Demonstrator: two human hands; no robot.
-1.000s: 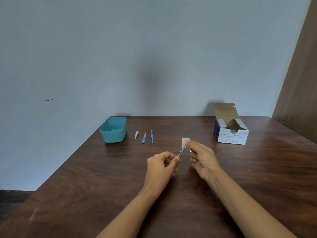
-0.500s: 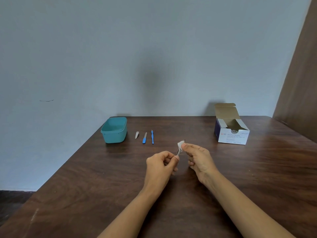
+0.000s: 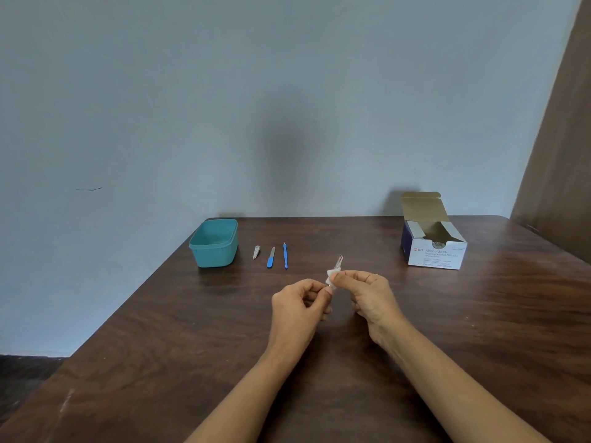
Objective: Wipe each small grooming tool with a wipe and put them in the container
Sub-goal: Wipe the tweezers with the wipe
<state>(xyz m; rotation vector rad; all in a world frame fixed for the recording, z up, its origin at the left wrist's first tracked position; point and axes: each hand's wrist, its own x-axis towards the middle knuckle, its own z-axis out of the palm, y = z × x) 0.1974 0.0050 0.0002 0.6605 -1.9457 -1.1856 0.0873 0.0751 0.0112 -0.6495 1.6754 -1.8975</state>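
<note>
Over the middle of the table my left hand [image 3: 300, 303] pinches the lower end of slim metal tweezers [image 3: 338, 261], which point up and away. My right hand [image 3: 367, 294] pinches a small white wipe [image 3: 330, 277] wrapped round the tweezers low on the shaft, so the metal tips stick out above it. Far left on the table stands an open teal container [image 3: 215, 243]. Beside it lie a small metal nail clipper [image 3: 256, 252], a blue-handled nail file [image 3: 271, 257] and a thin blue tool [image 3: 285, 255], side by side.
An open white and purple box of alcohol swabs [image 3: 433, 243] stands at the back right of the dark wooden table [image 3: 160, 330]. A pale wall runs behind the table and a brown panel rises at the far right.
My right hand has slid the wipe down the tweezers from the tip toward my left hand, baring the metal tips. My left hand has stayed in place.
</note>
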